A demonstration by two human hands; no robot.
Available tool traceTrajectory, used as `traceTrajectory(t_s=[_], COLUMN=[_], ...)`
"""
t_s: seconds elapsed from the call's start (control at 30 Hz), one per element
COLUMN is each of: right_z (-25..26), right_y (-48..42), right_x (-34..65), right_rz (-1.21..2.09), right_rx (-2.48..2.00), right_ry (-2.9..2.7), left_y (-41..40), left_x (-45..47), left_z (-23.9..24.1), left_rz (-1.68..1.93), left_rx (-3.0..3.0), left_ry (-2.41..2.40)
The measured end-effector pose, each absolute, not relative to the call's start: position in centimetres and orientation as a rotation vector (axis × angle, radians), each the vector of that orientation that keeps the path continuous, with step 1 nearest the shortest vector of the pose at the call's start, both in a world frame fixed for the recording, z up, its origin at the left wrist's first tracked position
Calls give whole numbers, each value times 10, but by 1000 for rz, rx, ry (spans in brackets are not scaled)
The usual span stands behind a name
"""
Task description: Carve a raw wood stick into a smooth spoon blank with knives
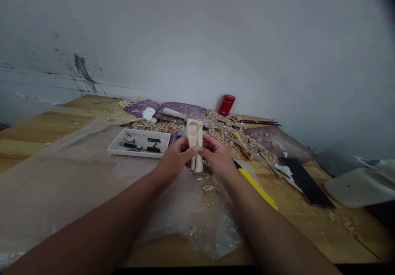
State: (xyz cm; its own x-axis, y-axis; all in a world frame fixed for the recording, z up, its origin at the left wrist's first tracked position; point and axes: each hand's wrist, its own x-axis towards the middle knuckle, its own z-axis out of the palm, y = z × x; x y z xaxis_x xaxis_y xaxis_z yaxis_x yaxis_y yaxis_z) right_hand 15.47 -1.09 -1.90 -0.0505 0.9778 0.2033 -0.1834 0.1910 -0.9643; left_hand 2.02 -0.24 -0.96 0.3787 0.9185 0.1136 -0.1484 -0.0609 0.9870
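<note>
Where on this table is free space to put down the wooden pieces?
Free: the plastic sheet left of the left hand, in front of the white tray. Crowded: shavings behind the wooden pieces, tools beside the right hand.

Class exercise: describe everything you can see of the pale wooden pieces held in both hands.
The wooden pieces are two pale, unfinished-looking carvings held upright side by side, touching; the left one shows a spoon-like hollow on top. The left hand and right hand pinch their lower parts above the plastic sheet.

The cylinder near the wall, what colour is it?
The cylinder is red, with a darker red cap; the head view shows it.
</note>
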Motion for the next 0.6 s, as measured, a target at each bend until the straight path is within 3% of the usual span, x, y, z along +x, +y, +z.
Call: traceTrajectory(t_s=[0.6], right_z=[-19], right_y=[-11], right_x=[153], right_rz=[1047], right_rx=[-926], right_ry=[-1156], left_y=[-4], left_x=[21], left_z=[-8], left_rz=[933], left_rx=[1424], left_ry=[821])
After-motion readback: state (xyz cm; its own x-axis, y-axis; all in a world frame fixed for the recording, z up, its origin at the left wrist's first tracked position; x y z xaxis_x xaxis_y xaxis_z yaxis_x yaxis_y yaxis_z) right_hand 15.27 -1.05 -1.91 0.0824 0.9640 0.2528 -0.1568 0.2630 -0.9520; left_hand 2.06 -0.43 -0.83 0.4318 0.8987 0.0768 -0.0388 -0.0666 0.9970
